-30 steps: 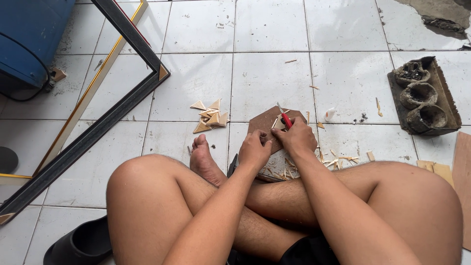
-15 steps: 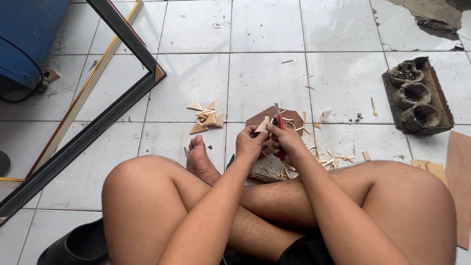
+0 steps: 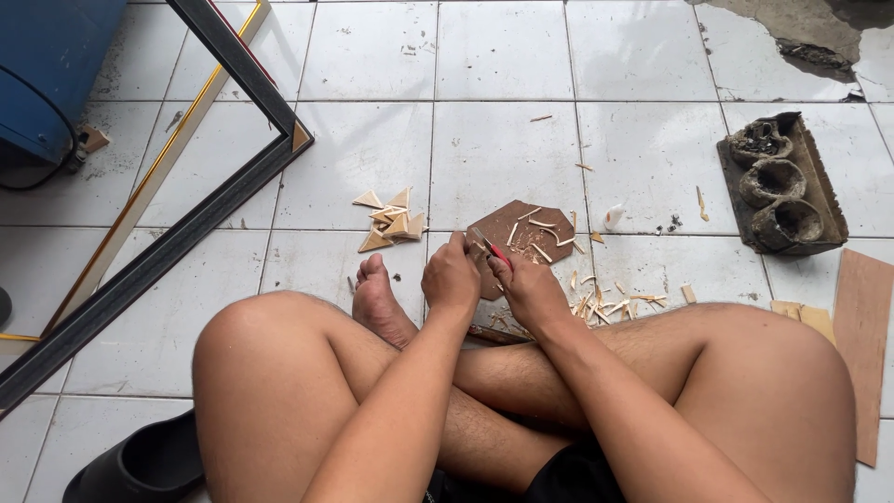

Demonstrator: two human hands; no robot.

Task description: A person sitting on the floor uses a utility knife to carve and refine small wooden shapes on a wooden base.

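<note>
I sit cross-legged on a white tiled floor. My left hand (image 3: pixel 451 278) pinches a small pale wood piece (image 3: pixel 470 244) over a brown cutting board (image 3: pixel 521 233). My right hand (image 3: pixel 533 294) grips a red-handled knife (image 3: pixel 495 251), its blade touching that wood piece. Pale wood shavings (image 3: pixel 610 303) lie scattered on the board and on the tiles to its right. A small heap of triangular wood offcuts (image 3: pixel 391 222) rests left of the board, just beyond my bare foot (image 3: pixel 380 298).
A long dark frame (image 3: pixel 186 233) with gold trim runs diagonally at the left, next to a blue drum (image 3: pixel 51 74). A dark moulded tray (image 3: pixel 780 186) sits at the right, a brown board strip (image 3: pixel 861 345) below it. A black sandal (image 3: pixel 140 461) lies bottom left.
Both hands have shifted slightly toward me over the brown board while the knife keeps working on the small wood piece. The view has drifted a little.
</note>
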